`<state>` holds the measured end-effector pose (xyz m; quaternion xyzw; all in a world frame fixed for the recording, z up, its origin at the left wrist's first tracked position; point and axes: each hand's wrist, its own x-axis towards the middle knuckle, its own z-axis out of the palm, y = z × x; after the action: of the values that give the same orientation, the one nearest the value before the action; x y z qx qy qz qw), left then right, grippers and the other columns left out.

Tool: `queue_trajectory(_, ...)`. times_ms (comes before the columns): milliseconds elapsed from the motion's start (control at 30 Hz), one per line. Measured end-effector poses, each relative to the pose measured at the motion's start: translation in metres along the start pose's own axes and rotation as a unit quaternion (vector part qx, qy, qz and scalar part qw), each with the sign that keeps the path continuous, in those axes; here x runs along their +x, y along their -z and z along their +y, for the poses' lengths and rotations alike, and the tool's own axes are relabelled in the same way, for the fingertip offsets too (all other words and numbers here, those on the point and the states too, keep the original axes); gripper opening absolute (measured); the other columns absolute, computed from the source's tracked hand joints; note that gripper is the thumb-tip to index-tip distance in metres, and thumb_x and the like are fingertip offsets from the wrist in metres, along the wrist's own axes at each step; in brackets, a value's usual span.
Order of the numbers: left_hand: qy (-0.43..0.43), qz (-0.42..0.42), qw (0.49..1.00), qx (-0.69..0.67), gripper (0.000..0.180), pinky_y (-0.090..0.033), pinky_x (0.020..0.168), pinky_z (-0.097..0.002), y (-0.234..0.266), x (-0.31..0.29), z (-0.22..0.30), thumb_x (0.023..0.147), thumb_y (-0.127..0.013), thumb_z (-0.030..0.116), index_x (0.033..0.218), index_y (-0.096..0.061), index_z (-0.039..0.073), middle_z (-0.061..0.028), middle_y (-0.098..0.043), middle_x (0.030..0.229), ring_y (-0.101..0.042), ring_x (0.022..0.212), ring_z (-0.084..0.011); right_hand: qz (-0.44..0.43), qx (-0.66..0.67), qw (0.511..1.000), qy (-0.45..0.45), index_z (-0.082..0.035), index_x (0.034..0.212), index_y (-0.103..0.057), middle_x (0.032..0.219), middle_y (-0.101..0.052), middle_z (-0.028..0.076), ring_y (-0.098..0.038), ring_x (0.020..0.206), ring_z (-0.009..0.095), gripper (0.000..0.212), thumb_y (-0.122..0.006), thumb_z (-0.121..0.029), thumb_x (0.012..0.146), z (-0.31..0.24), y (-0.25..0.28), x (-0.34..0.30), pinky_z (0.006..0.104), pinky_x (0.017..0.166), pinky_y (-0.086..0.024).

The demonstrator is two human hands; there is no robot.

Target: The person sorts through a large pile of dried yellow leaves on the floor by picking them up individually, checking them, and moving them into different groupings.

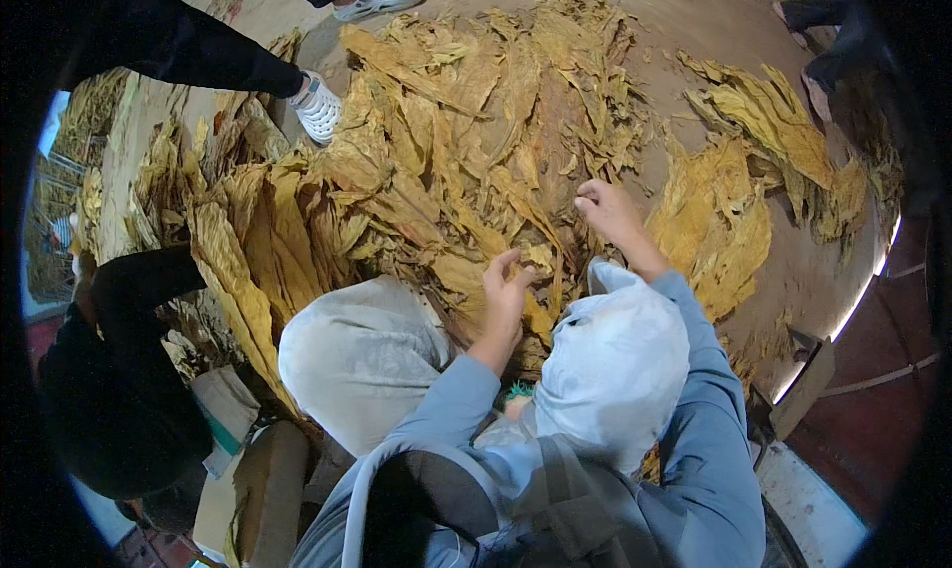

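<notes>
1. At the far left, a person in dark clothes [119,390] bends low; a cardboard box [273,484] stands just beside them, near the lower edge.
2. Above, another person's black trouser legs [213,48] reach in, with white shoes [317,112] full of holes; one touches the edge of the leaf pile.
3. Long yellow leaves [238,281] lean in a bunch left of the wearer's knees.
4. Across the middle, a broad pile of dry leaves [476,102], yellow to brown and crumpled, covers much of the dusty tan surface [684,33].
5. The left hand [504,295] is loosely unfolded over the near part of this pile, thumb and forefinger parted, between the wearer's pale-covered knees [362,355].
6. The right hand [610,211] is over the pile's right side, fingers bent; I cannot tell whether they pinch a leaf.
7. Further right, a flat leaf bundle [709,226] lies on the tan surface, a second bundle [778,122] beyond it.
8. At the far right, the tan surface ends at a bright curved edge, beside a dark red floor [878,409]; another person's feet [817,94] show above.
</notes>
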<state>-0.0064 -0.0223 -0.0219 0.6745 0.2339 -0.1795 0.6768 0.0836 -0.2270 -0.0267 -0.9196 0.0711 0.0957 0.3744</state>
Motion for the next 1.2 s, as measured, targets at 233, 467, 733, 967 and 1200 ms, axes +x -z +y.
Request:
queue_trajectory(233, 0.046, 0.024, 0.995, -0.083, 0.036, -0.039, 0.080, -0.0272, 0.010, 0.000, 0.012, 0.080, -0.055, 0.005, 0.115, -0.049, 0.000, -0.0065, -0.052, 0.098, -0.048, 0.090, -0.0155, -0.069, -0.131, 0.959, -0.243, 0.012, 0.117, -0.037, 0.100, -0.058, 0.026, -0.057, 0.094, 0.038, 0.073, -0.063, -0.043, 0.075, -0.012, -0.059, 0.055, 0.0446, 0.080, -0.045)
queue_trajectory(467, 0.089, 0.021, 0.983, -0.160, 0.032, -0.039, 0.080, -0.0252, 0.017, 0.002, 0.026, 0.081, -0.053, 0.005, 0.113, -0.049, 0.000, -0.0049, -0.052, 0.099, -0.049, 0.090, -0.0144, -0.008, -0.094, 0.963, -0.254, 0.007, 0.113, -0.046, 0.106, -0.056, 0.024, -0.056, 0.098, 0.035, 0.053, -0.061, -0.023, 0.072, 0.011, -0.063, 0.056, 0.0401, 0.083, -0.043)
queue_trajectory(733, 0.070, 0.003, 0.978, -0.196, 0.026, -0.040, 0.085, -0.0264, 0.015, 0.006, 0.028, 0.082, -0.054, 0.001, 0.108, -0.052, -0.001, -0.0071, -0.054, 0.104, -0.052, 0.095, -0.0156, 0.038, 0.292, 0.951, -0.091, 0.005, 0.108, -0.051, 0.103, -0.059, 0.013, -0.053, 0.089, 0.017, 0.043, -0.065, -0.020, 0.076, 0.048, 0.006, 0.028, 0.0302, 0.077, -0.043)
queue_trajectory(967, 0.048, -0.015, 0.982, -0.181, 0.026, -0.040, 0.084, -0.0274, 0.010, 0.001, 0.034, 0.082, -0.053, 0.001, 0.108, -0.052, -0.001, -0.0086, -0.054, 0.106, -0.053, 0.096, -0.0177, 0.192, 0.271, 0.940, 0.084, 0.000, 0.110, -0.053, 0.090, -0.062, 0.006, -0.055, 0.078, 0.014, 0.032, -0.058, -0.011, 0.080, -0.036, 0.032, 0.039, 0.0309, 0.073, -0.044)
queue_trajectory(1200, 0.058, 0.002, 0.980, -0.189, 0.024, -0.042, 0.076, -0.0245, 0.013, -0.002, 0.038, 0.081, -0.053, -0.001, 0.105, -0.053, 0.000, -0.0073, -0.056, 0.101, -0.053, 0.089, -0.0141, 0.263, 0.186, 0.946, -0.017, -0.002, 0.096, -0.057, 0.084, -0.063, 0.015, -0.059, 0.073, 0.027, 0.031, -0.059, -0.027, 0.077, -0.011, 0.066, 0.068, 0.0367, 0.068, -0.045)
